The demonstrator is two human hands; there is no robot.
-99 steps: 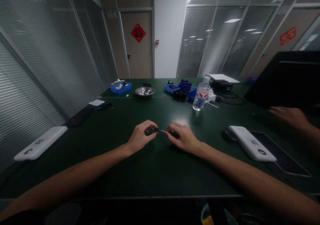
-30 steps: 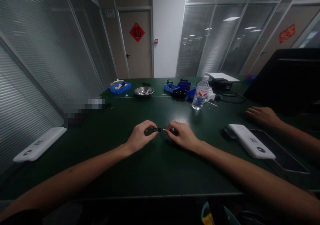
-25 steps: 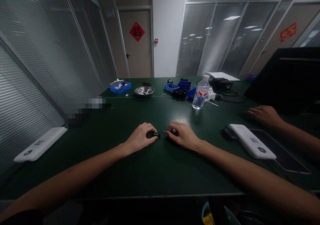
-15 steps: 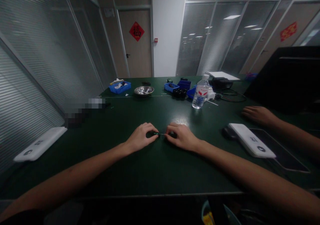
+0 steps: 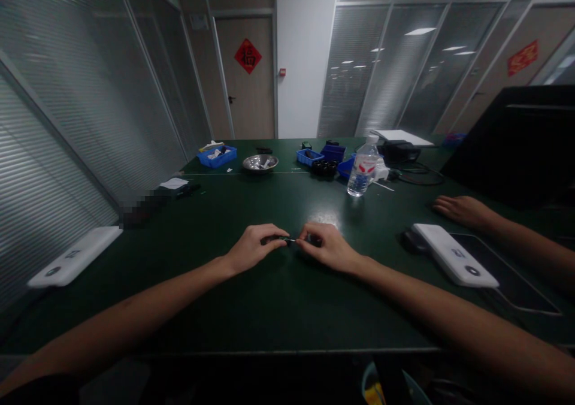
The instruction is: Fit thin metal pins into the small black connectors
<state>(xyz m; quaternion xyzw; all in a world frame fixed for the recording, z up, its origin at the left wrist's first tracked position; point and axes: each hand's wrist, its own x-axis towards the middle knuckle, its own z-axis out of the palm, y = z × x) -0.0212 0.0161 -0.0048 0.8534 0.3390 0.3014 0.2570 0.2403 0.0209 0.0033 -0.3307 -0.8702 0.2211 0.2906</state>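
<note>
Over the dark green table, my left hand (image 5: 254, 248) pinches a small dark piece (image 5: 288, 241) between thumb and fingertips. My right hand (image 5: 330, 246) faces it from the right, its thumb and index finger closed on a thin, light end (image 5: 293, 241) in line with that piece. The fingertips of both hands are almost touching. The object is too small and dim to name, and the fingers cover most of it. Whether its dark and light parts are joined cannot be made out.
Behind my hands are a clear water bottle (image 5: 360, 171), a metal bowl (image 5: 260, 164), a blue basket (image 5: 217, 157) and blue trays (image 5: 309, 157). White power banks (image 5: 453, 254) (image 5: 74, 257) lie on both sides. Another person's hand (image 5: 462, 208) rests at right, near a black monitor (image 5: 516, 144).
My fingertips have come closer together, and the gap between my hands is narrower. My left fingers are straighter, with less of the dark piece showing. The view has shifted slightly.
</note>
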